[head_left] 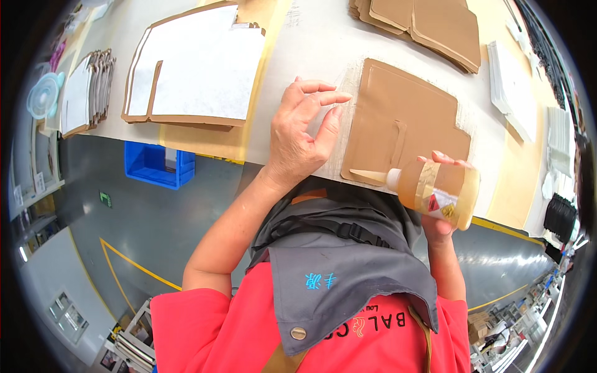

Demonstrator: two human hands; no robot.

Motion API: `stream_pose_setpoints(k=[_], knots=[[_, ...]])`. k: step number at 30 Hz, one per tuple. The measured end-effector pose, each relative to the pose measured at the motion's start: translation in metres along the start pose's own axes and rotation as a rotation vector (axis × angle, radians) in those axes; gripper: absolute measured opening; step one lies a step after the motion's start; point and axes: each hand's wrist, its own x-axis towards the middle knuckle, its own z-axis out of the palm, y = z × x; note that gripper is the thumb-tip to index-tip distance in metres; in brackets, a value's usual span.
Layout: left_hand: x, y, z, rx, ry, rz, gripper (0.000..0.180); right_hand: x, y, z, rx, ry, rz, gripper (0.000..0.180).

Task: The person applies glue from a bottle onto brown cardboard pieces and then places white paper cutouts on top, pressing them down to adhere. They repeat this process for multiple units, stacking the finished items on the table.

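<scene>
A brown flat panel (407,115) with a notched right edge and a narrow strip on it lies on the table in front of me. My right hand (440,224) is wrapped round a squeeze bottle (463,186) of yellowish liquid with a long pale nozzle. The bottle is tilted on its side, its nozzle pointing left over the panel's near edge. Just left of the panel is my left hand (303,127), fingers bent and apart with nothing between them. Whether its fingertips touch the table surface I cannot tell.
White-faced panels with brown edges (205,68) lie stacked at the left, beside a bundle of folded pieces (93,87). More brown panels (429,31) are piled at the far side. White sheets (510,90) lie at the right. A blue crate (158,165) shows below the table edge.
</scene>
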Motion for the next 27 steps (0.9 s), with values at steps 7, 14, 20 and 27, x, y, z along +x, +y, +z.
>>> stream_pose_setpoints(k=[7,14,20,27], knots=[[0.000,0.000,-0.001,0.007,-0.001,-0.015,0.019,-0.015,-0.014,-0.022,0.020,0.278,0.172,0.094],[0.002,0.006,-0.008,0.105,-0.082,-0.006,0.021,0.037,-0.063,-0.210,0.105,0.680,0.271,0.061],[0.004,0.006,0.000,0.049,-0.098,-0.030,0.022,0.027,-0.050,-0.318,-1.143,0.481,0.635,0.074],[0.022,0.024,-0.005,0.130,-0.194,0.076,0.022,0.131,-0.064,-0.225,-1.231,0.344,0.149,0.042]])
